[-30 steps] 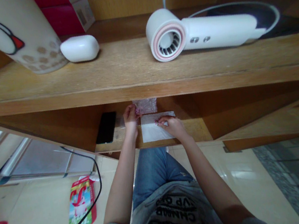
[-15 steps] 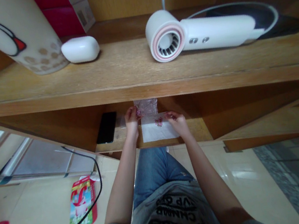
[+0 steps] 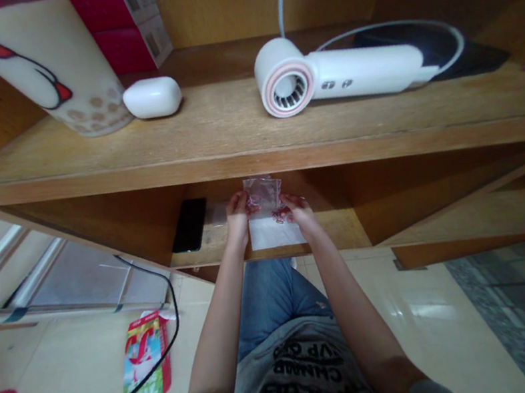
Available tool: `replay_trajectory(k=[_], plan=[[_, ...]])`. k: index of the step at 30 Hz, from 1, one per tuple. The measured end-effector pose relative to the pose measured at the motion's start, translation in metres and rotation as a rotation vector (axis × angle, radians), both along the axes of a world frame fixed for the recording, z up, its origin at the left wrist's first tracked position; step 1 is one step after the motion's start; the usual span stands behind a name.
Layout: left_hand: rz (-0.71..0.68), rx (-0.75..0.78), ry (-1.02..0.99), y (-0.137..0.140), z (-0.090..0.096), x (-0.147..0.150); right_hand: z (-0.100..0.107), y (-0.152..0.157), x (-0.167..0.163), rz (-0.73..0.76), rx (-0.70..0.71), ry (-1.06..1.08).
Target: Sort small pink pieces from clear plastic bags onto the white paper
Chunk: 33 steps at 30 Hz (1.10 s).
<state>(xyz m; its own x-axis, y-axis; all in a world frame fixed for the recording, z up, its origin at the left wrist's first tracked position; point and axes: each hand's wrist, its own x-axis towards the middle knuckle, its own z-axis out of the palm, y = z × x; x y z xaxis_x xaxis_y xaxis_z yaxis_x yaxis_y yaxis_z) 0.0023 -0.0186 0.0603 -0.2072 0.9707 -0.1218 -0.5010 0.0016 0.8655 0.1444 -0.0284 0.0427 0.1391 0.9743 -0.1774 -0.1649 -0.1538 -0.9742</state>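
A small clear plastic bag [image 3: 263, 191] is held up over the lower shelf, with pinkish bits showing near its lower left corner. My left hand [image 3: 236, 214] pinches its left edge, fingers closed. At the lower right edge of the bag, my right hand [image 3: 299, 210] is closed too, its fingertips seemingly on the plastic. Below the bag lies a white sheet of paper [image 3: 272, 237]. Several small pink-red pieces [image 3: 278, 217] rest on the sheet beside my right fingers, too small to name.
A black phone [image 3: 189, 225] lies left of my left hand. The upper shelf's edge [image 3: 256, 162] overhangs the hands. On it stand a patterned cup [image 3: 85, 85], a white earbud case [image 3: 152, 98] and a white handheld fan [image 3: 362, 70]. A black cable [image 3: 175, 313] hangs at left.
My right hand has moved left to the bag, closer to my left hand. The bag now sits lower over the paper. The camera view has tilted slightly.
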Motion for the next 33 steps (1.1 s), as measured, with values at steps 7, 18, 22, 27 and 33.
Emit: replay_trajectory(k=[7, 18, 22, 27, 33], plan=[[0.167, 0.074, 0.350, -0.015, -0.010, -0.002, -0.001, -0.015, 0.001, 0.010, 0.042, 0.086], [-0.013, 0.158, 0.588, -0.059, 0.012, 0.030, 0.019, -0.040, 0.003, 0.129, 0.188, -0.158], [-0.048, 0.135, 0.595, -0.055, 0.014, 0.027, 0.025, -0.042, 0.006, 0.189, 0.288, -0.245], [-0.106, 0.151, 0.597, -0.054, 0.015, 0.021, 0.026, -0.042, 0.012, 0.241, 0.368, -0.353], [-0.179, 0.194, 0.586, -0.053, 0.013, 0.021, 0.031, -0.043, 0.015, 0.195, 0.366, -0.459]])
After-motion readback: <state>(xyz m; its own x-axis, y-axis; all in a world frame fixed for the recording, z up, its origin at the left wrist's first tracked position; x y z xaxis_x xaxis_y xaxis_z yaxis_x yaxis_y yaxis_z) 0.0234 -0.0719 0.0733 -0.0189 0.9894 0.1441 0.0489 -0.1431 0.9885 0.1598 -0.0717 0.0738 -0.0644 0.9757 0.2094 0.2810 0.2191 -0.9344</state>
